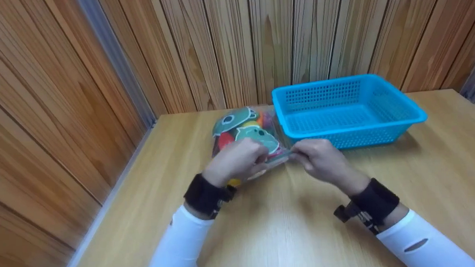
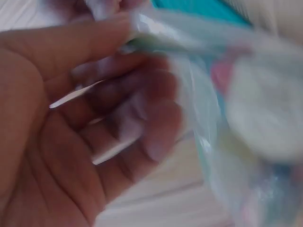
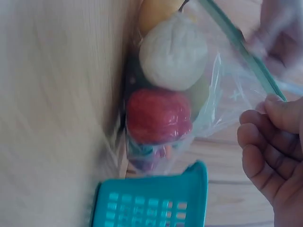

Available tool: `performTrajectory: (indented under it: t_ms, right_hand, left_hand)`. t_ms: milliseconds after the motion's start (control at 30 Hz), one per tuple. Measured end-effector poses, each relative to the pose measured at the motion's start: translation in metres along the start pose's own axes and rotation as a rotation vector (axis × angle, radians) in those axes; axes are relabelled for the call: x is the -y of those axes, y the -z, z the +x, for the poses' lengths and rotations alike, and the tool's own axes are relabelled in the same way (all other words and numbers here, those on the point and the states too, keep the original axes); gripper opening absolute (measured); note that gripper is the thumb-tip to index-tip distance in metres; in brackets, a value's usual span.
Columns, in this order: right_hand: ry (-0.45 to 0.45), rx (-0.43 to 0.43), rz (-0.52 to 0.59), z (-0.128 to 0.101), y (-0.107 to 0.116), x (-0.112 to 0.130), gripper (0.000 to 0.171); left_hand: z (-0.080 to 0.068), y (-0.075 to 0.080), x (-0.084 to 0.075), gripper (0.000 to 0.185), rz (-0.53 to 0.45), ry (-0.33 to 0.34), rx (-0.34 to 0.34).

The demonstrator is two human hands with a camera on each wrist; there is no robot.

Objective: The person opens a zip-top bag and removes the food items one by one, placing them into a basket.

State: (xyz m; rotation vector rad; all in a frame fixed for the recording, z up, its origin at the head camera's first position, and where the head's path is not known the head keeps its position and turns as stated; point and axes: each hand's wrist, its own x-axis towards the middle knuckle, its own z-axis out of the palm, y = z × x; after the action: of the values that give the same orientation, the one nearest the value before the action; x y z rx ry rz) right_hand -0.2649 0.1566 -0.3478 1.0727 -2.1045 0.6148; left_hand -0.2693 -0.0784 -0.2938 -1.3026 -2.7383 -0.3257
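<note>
On the counter, one clear bag is pinched by the left hand and right hand. Among its contents, one red pepper and one white round piece are seen; one blue basket is set alongside.

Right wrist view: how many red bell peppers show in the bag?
1: the red bell pepper, beside the white round item in the clear zip bag. Others may be hidden.
</note>
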Motion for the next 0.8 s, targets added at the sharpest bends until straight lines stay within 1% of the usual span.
performTrajectory:
  t_ms: [67, 133, 200, 300, 400, 467, 533, 633, 700, 767, 800]
  right_hand:
    - [-0.063, -0.019, 0.004, -0.006, -0.001, -0.003, 0.007]
    - [-0.120, -0.046, -0.010, -0.007, 0.000, -0.006, 0.006]
    - [-0.159, -0.059, -0.025, -0.007, 0.003, -0.008, 0.004]
    - [-0.211, -0.067, -0.053, -0.007, 0.007, -0.010, 0.006]
    - [-0.237, -0.088, -0.081, 0.002, 0.015, -0.015, 0.008]
    - [-0.244, -0.105, -0.096, 0.003, 0.017, -0.018, 0.008]
    - [-0.244, -0.127, -0.105, 0.002, 0.017, -0.020, 0.007]
    - [-0.241, -0.153, -0.109, -0.002, 0.015, -0.022, 0.005]
    - [-0.249, -0.165, -0.110, -0.003, 0.014, -0.024, 0.005]
    - [-0.257, -0.167, -0.103, -0.009, 0.011, -0.021, 0.004]
    - [-0.257, -0.168, -0.099, -0.010, 0.010, -0.020, 0.004]
  left_hand:
    - [-0.009, 0.000, 0.006, 0.010, -0.013, 0.080, 0.051]
    - [-0.013, 0.003, 0.010, 0.010, -0.029, 0.131, 0.064]
    - [-0.016, 0.007, 0.014, 0.009, -0.043, 0.152, 0.075]
    - [-0.021, 0.013, 0.018, 0.010, -0.034, 0.163, 0.074]
    - [-0.025, 0.031, 0.026, 0.012, -0.024, 0.190, 0.042]
    - [-0.031, 0.041, 0.031, 0.013, -0.025, 0.221, 0.018]
    - [-0.041, 0.048, 0.037, 0.013, -0.037, 0.258, -0.013]
    - [-0.059, 0.056, 0.046, 0.015, -0.034, 0.312, -0.062]
    - [-0.069, 0.062, 0.051, 0.015, -0.025, 0.336, -0.097]
    - [-0.079, 0.062, 0.051, 0.016, -0.015, 0.375, -0.096]
    - [-0.081, 0.063, 0.049, 0.016, -0.014, 0.397, -0.087]
